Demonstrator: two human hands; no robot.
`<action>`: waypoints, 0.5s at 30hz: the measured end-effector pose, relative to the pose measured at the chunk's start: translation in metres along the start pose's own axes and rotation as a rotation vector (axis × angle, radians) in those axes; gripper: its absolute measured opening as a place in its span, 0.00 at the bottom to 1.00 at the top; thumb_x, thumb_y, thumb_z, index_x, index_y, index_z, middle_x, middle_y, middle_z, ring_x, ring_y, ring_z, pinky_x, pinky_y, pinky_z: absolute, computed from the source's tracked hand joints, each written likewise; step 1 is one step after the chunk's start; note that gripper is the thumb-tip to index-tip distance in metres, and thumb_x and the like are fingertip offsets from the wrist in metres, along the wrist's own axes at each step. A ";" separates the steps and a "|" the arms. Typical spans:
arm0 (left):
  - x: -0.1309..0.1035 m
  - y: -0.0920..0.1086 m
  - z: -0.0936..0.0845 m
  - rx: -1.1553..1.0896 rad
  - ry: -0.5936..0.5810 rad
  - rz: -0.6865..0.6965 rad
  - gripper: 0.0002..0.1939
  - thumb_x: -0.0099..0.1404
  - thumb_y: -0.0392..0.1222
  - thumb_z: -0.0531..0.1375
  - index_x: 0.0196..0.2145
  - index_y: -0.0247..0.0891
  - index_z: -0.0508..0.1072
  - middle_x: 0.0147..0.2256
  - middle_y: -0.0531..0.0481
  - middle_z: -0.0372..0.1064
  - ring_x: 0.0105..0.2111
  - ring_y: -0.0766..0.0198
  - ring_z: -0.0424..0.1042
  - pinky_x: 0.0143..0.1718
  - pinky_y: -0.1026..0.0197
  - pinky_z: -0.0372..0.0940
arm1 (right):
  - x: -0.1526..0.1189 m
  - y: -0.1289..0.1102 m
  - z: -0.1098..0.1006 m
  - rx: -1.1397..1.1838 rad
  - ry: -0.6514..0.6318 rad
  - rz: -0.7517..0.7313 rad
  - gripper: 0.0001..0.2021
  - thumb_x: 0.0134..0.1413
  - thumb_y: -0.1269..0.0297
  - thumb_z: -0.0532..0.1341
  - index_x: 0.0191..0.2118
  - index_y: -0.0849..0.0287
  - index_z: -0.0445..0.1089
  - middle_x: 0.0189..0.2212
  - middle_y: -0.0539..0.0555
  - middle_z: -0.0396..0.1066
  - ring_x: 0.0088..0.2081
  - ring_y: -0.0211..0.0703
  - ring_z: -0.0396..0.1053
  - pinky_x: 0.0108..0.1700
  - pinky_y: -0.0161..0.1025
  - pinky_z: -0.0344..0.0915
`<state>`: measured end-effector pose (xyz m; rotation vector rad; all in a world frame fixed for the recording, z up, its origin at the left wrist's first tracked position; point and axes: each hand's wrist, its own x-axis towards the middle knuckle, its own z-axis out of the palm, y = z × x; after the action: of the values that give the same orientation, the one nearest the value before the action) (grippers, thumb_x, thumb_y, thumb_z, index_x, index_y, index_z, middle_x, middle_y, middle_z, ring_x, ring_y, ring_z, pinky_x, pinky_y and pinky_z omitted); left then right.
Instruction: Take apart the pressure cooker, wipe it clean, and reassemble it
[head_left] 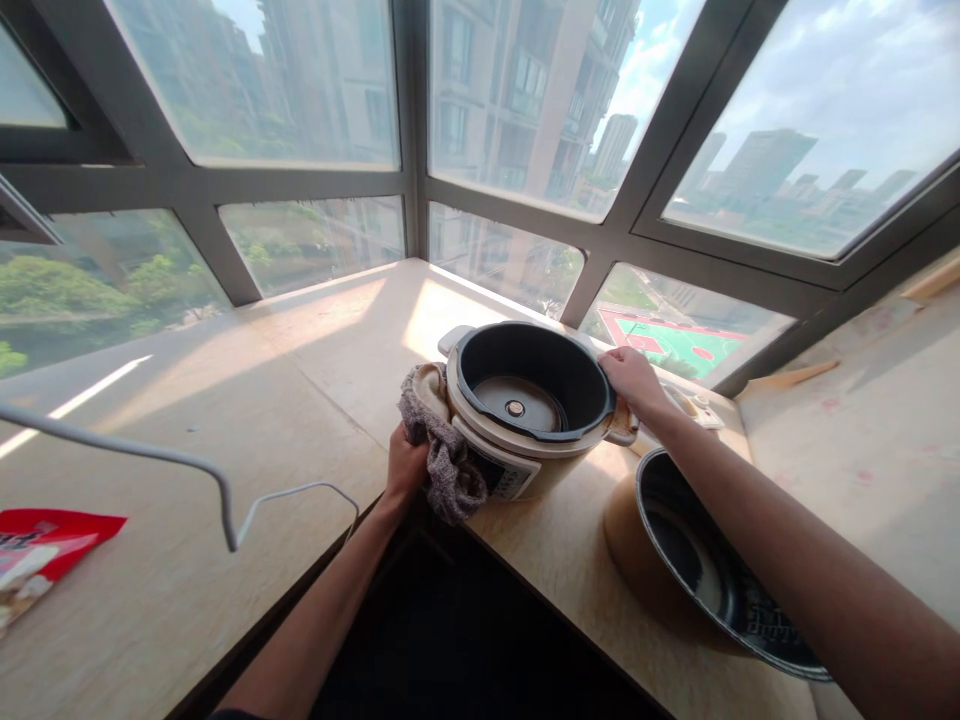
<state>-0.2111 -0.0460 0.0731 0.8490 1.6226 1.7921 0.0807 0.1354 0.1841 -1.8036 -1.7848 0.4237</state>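
Note:
In front of me on the stone ledge stands a cream electric pressure cooker (551,470), lidless, with its dark inside and heating plate showing. My left hand (409,462) is closed on a grey-brown cloth (454,470), which hangs bunched against the cooker's left side and partly covers the front panel. At the far right of the rim, by the side handle, my right hand (628,375) grips the cooker; some of its fingers are hidden. The removed inner pot (634,535) sits tilted on the ledge, below my right forearm, which hides part of it.
A red snack bag (64,545) lies at the far left of the ledge (285,400). A white cable (172,460) arcs above that side. Windows enclose the back. Behind my right wrist is a white object (697,408), perhaps a power strip. Dark space lies below the ledge's front edge.

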 end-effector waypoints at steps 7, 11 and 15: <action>-0.072 -0.005 0.030 -0.165 0.289 -0.111 0.16 0.49 0.45 0.65 0.35 0.34 0.75 0.32 0.48 0.76 0.34 0.59 0.74 0.39 0.57 0.69 | 0.000 0.000 0.002 0.045 0.015 0.029 0.09 0.49 0.62 0.56 0.31 0.58 0.71 0.32 0.57 0.74 0.36 0.50 0.70 0.40 0.42 0.63; -0.100 -0.022 0.047 -0.177 0.311 -0.120 0.18 0.52 0.46 0.66 0.39 0.35 0.76 0.38 0.44 0.77 0.44 0.53 0.75 0.54 0.49 0.66 | 0.000 -0.001 0.003 0.082 0.015 0.043 0.06 0.51 0.62 0.57 0.30 0.56 0.69 0.34 0.57 0.74 0.38 0.51 0.70 0.42 0.43 0.64; -0.121 -0.035 0.061 -0.234 0.262 -0.207 0.19 0.54 0.47 0.66 0.42 0.36 0.76 0.46 0.41 0.76 0.54 0.49 0.71 0.63 0.44 0.58 | -0.002 -0.002 0.002 0.093 0.007 0.044 0.06 0.52 0.63 0.56 0.30 0.55 0.69 0.35 0.57 0.75 0.39 0.52 0.71 0.43 0.44 0.65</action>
<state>-0.0871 -0.0973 0.0327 0.3394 1.5512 1.9545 0.0772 0.1342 0.1833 -1.7808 -1.6948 0.5093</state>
